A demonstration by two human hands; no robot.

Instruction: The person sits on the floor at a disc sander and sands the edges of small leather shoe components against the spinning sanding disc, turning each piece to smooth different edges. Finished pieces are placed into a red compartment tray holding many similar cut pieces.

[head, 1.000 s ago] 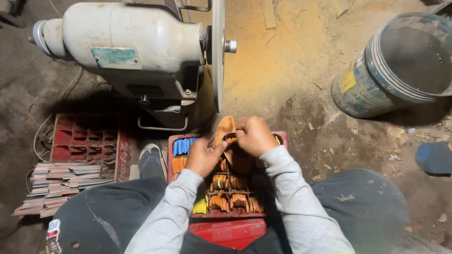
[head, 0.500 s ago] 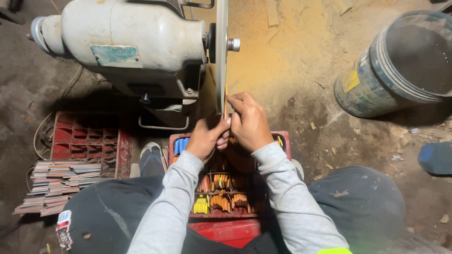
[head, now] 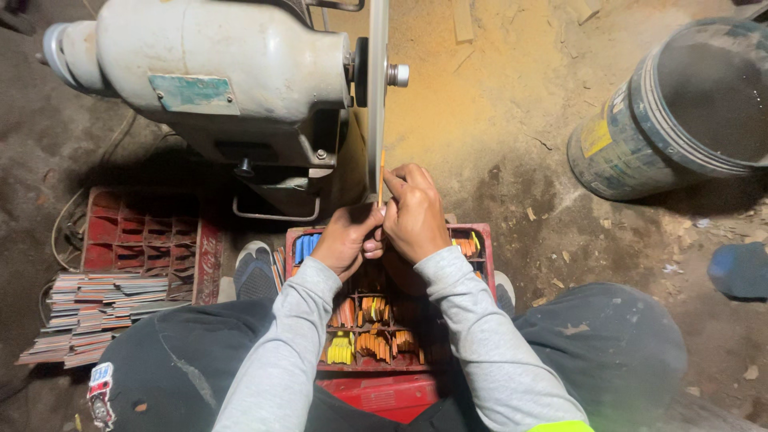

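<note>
Change: both hands have risen from above the red crate point(head: 480, 240) to the edge of the grinding disc point(head: 376, 96); I see them a little higher than half a second ago.
Left hand point(head: 346, 238): grip clenched on the lower end of the thin orange strip point(head: 381, 178).
Right hand point(head: 416, 214): fingers point(head: 398, 182) pinch the same strip just above the left hand's hold.
Strip position: upright, its edge against the disc, below the hub.
Machine: I see the pale motor point(head: 216, 64) left of the disc.
Crate: between my knees, compartments holding orange, blue and yellow pieces.
Surroundings: drum point(head: 664, 120) at right; stacked strips point(head: 88, 308) at left on the floor.
</note>
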